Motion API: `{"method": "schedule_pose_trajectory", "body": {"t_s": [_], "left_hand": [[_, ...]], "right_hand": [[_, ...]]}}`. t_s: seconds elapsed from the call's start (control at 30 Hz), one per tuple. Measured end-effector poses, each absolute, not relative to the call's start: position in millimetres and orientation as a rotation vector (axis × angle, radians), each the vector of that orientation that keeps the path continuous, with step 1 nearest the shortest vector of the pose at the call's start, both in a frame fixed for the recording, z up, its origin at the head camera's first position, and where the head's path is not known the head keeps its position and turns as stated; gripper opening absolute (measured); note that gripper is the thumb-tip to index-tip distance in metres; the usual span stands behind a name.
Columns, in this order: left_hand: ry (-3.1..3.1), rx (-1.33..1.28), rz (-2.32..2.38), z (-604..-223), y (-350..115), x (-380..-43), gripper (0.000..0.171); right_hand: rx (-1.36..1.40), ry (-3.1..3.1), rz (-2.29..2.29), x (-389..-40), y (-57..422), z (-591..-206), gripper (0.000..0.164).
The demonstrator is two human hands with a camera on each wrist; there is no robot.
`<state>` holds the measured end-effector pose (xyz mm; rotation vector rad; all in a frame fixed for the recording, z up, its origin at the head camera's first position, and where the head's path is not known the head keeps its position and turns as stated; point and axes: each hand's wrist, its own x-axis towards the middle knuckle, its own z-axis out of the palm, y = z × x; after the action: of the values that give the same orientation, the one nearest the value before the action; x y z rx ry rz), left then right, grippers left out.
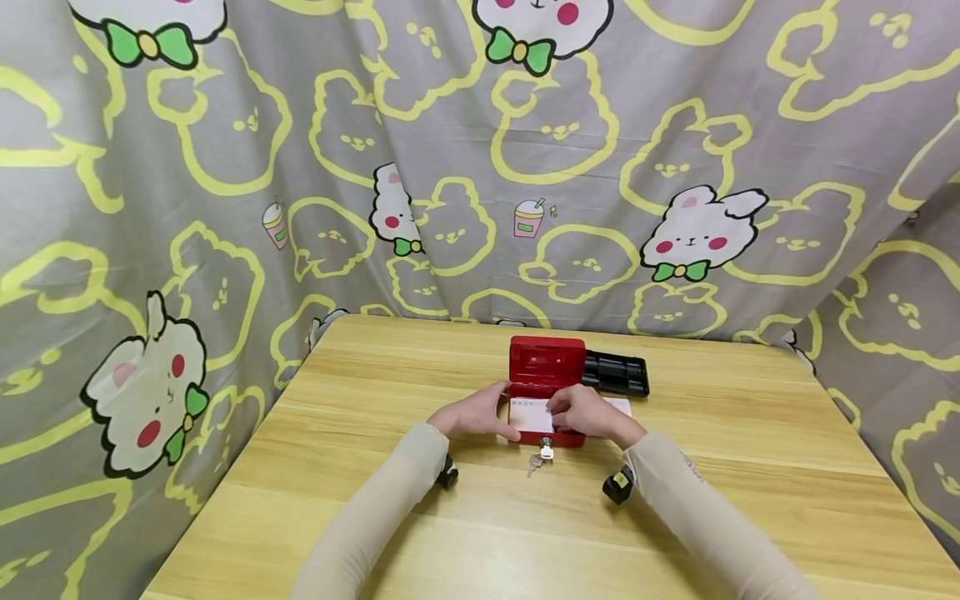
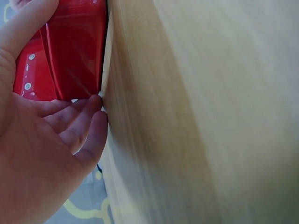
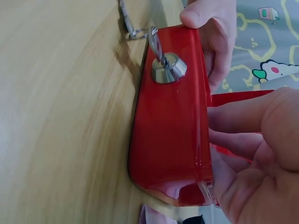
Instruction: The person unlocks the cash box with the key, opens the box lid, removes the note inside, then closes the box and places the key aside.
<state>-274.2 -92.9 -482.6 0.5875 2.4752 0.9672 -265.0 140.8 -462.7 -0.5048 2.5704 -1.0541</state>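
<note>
A red metal cash box stands on the table with its lid raised. Inside lies a white card with a line of small print along its upper edge. My left hand grips the box's left end, its thumb on the front corner and its fingers against the side wall. From the right, my right hand reaches over the front rim at the card's right part; its fingertips are hidden inside, so I cannot tell if they pinch it. A key sits in the front lock.
Behind the box to the right lies a black compartment tray. A pale paper piece shows past my right hand. A second key hangs from the lock key. A patterned curtain borders the wooden table.
</note>
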Motion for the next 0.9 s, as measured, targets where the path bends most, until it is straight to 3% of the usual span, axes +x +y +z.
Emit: {"method": "schedule_pose_trajectory", "body": {"t_s": [0.53, 0.9], "left_hand": [[2.482, 0.597, 0.962, -481.3, -94.0, -274.2, 0.105], [2.486, 0.605, 0.956, -481.4, -93.2, -274.1, 0.104]], "right_hand": [[-0.199, 2.205, -1.678, -263.8, 136.3, -465.9, 0.020], [-0.383, 2.307, -1.546, -263.6, 136.4, -465.3, 0.015]]}}
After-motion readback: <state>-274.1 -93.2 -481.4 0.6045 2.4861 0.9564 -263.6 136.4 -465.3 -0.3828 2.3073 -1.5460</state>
